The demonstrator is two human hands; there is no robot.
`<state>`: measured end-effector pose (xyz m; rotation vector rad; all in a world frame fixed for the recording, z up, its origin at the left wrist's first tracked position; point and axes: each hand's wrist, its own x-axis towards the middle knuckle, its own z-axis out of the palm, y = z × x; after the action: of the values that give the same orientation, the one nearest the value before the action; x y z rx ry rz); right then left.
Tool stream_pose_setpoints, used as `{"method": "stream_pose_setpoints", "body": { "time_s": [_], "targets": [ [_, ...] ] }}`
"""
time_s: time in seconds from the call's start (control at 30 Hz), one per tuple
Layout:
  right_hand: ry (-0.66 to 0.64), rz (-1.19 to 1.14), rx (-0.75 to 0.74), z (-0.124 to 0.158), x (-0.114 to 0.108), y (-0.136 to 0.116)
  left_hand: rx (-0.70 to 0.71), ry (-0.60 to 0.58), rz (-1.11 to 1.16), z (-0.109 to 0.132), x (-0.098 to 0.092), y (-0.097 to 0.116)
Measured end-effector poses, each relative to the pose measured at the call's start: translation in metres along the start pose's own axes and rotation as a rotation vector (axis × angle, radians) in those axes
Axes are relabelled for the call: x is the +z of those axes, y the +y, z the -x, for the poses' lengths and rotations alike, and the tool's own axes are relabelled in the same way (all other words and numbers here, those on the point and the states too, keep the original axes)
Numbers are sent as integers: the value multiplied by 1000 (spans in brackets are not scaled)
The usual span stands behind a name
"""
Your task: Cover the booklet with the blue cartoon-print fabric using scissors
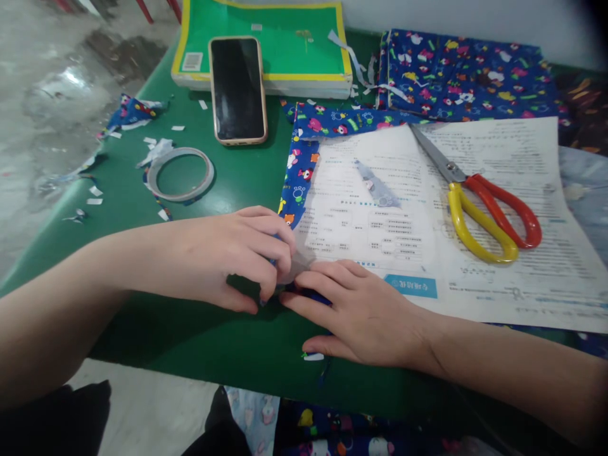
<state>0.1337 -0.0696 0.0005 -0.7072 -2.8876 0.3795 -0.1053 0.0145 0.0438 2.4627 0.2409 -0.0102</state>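
Closest in, below the near edge of the green tabletop (228, 171), a stretch of cartoon-print fabric (342, 437) shows. Just over that edge a small white scrap (313, 357) lies right by the right thumb.

And here are the hands, close together at the near-left corner of the printed sheet (427, 221)! The left hand (242, 253) has its fingers bent and bunched at that corner; whether they pinch anything, I cannot tell. The right hand (375, 310) comes in flat, fingers stretched out, thumb well apart from them, fingertips down beside the left's.

The sheet fills the middle and right of the tabletop, with blue patterned cloth (300, 171) bordering its left side and part of its far side. On top of it, scissors (451, 170), one red handle, one yellow, blades pointing to the tabletop's far edge, and a pale strip (379, 185) to their left.

Over towards the left edge, a tape roll (210, 172) lies flat, paper bits (95, 191) scattered around it. Farther on, a phone (239, 88), screen dark, lies across the near edge of a green book (285, 38). At the far right, folded patterned fabric (465, 76)!
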Motion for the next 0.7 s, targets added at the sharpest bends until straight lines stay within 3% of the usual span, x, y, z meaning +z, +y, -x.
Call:
{"method": "stream_pose_setpoints", "body": {
  "time_s": [0.7],
  "targets": [
    [35, 34, -12, 0, 1, 1, -125, 114, -201, -5, 16, 14]
  ]
}}
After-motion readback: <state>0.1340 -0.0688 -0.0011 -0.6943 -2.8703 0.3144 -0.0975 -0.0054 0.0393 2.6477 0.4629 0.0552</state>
